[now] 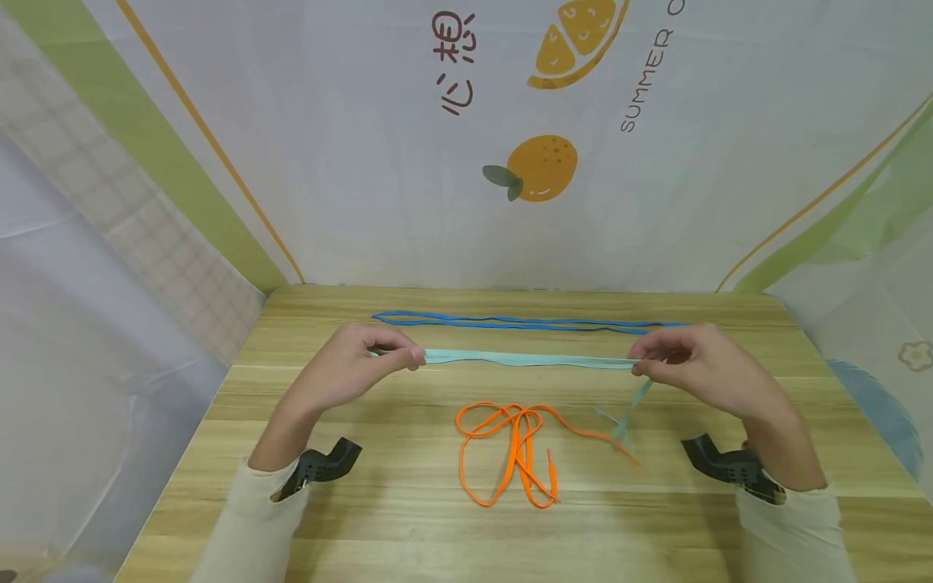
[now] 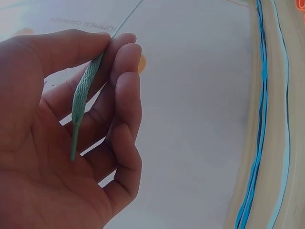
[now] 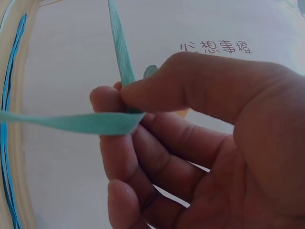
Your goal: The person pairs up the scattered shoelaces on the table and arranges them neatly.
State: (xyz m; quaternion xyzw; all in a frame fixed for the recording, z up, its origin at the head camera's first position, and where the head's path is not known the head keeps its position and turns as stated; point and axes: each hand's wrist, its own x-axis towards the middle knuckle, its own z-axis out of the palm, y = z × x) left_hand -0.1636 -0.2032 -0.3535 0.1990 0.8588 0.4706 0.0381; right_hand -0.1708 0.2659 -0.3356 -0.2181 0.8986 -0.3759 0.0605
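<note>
We've got left grip [image 1: 355,364] and right grip [image 1: 705,371] pinching the mint lace [image 1: 528,359]; probably light, limp, soft: hold near ends.

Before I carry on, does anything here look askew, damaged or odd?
The orange shoelace stands out: it lies on the table in messy, crossing loops, whereas the blue shoelace behind is laid nearly straight and the mint-green shoelace is stretched between left hand and right hand. No damage shows.

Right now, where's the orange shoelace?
In the head view, the orange shoelace lies loosely looped on the wood-grain table, just right of the picture's centre, below the taut light green shoelace.
</note>
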